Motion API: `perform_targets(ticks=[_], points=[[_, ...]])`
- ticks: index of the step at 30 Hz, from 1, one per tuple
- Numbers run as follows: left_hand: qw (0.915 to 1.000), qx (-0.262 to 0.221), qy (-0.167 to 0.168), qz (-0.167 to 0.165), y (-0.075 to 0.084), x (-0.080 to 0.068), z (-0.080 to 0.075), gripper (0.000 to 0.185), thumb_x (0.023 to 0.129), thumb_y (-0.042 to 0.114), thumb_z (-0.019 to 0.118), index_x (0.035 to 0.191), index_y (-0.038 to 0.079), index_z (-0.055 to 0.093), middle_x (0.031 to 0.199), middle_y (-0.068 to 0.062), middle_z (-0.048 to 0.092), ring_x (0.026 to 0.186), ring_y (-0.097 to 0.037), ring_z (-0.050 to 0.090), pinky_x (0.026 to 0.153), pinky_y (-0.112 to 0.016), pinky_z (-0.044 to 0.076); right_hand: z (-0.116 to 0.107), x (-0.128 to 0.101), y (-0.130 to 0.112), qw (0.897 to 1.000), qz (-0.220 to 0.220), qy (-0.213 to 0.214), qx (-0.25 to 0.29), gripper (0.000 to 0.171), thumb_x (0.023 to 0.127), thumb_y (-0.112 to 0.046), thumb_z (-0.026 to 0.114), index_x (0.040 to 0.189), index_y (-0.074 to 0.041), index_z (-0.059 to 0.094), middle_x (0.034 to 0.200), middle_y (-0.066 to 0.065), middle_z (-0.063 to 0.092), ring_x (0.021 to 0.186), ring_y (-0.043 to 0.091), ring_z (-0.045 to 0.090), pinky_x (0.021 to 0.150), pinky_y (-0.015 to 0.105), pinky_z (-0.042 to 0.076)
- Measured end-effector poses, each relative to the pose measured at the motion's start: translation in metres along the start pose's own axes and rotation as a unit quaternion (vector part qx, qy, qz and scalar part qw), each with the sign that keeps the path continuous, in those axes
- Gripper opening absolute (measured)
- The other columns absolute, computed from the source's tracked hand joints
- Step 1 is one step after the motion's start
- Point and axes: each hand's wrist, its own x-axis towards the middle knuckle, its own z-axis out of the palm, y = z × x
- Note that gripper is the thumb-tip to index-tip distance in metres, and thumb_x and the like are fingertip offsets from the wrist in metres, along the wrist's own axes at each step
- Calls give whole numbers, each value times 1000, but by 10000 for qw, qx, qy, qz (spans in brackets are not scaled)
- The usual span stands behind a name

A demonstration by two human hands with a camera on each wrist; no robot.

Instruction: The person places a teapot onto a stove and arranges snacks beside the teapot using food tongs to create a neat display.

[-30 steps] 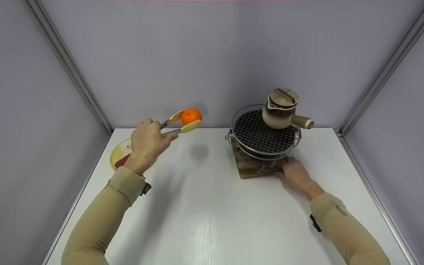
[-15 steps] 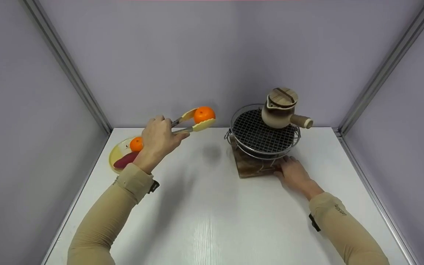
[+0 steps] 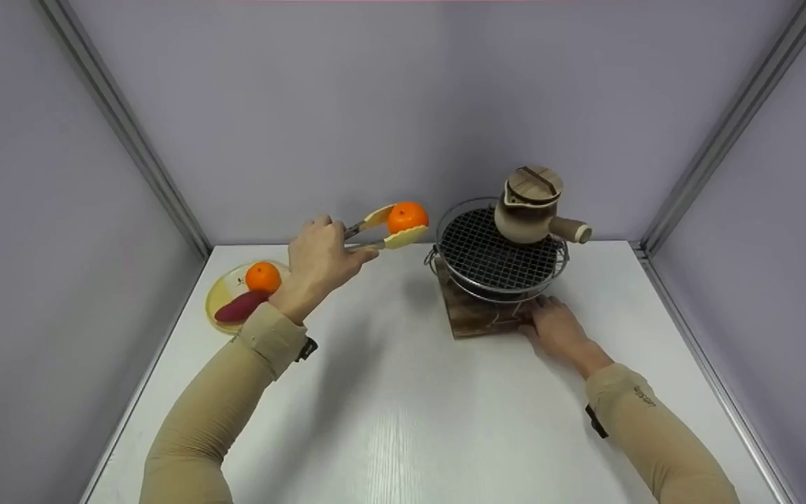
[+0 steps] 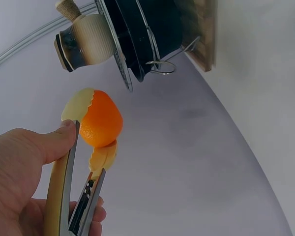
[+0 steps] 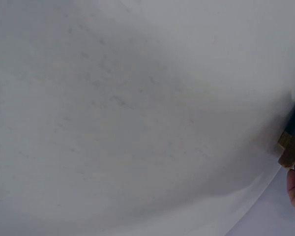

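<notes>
The left hand (image 3: 319, 260) grips a pair of tongs (image 3: 375, 234), and the tongs pinch an orange (image 3: 406, 215) in the air, just beside the left rim of the wire grill (image 3: 497, 259). The orange is not yet over the mesh, so it seems the carrying is nearly done and the placing remains. The right hand (image 3: 557, 325) rests with relaxed fingers against the wooden base (image 3: 476, 316). A clay pot (image 3: 530, 206) stands on the grill. On the counter (image 3: 403, 420), a plate (image 3: 224, 294) keeps a second orange (image 3: 263, 276) and a sweet potato (image 3: 241, 306).

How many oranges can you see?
2. One orange is pinched in the tongs held by the left hand; the other orange sits on the plate.
</notes>
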Motion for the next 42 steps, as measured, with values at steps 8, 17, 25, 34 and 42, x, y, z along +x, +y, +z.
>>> perform_targets(ticks=[8, 17, 25, 34, 42], points=[[9995, 237, -22, 191, 16, 5, 9, 66, 90, 64, 87, 112, 2, 79, 110, -13, 71, 102, -36, 68, 85, -53, 60, -1, 1, -1, 9999, -44, -100, -50, 34, 103, -22, 81, 126, 2, 72, 126, 26, 72, 111, 45, 67, 100, 61, 56], [9991, 250, 10, 349, 30, 16, 17, 64, 90, 65, 88, 109, 4, 79, 109, -13, 71, 102, -37, 69, 86, -54, 60, -2, 0, 0, 9999, -62, -114, -26, 32, 104, -22, 80, 128, -2, 72, 129, 25, 71, 113, 43, 66, 101, 60, 56], [9983, 266, -28, 510, 40, 20, 22, 64, 90, 65, 87, 111, 5, 79, 110, -12, 72, 102, -36, 69, 87, -54, 61, -4, -1, -2, 10000, -77, -17, 49, 38, 103, -20, 82, 134, 0, 69, 129, 26, 72, 112, 45, 68, 100, 62, 57], [9972, 402, -81, 627, 51, 30, 28, 65, 90, 64, 88, 112, 3, 80, 108, -13, 71, 102, -36, 69, 88, -55, 62, -1, -1, -2, 9999, -81, 58, 100, 38, 102, -19, 82, 133, 0, 69, 128, 26, 72, 112, 46, 68, 99, 62, 57], [9955, 597, -6, 736, 59, 38, 34, 62, 92, 63, 87, 109, 4, 80, 109, -15, 71, 102, -37, 71, 84, -57, 65, -3, 0, 0, 10000, -40, -51, 72, 45, 103, -21, 80, 139, 3, 66, 136, 30, 70, 121, 51, 68, 108, 64, 55]])
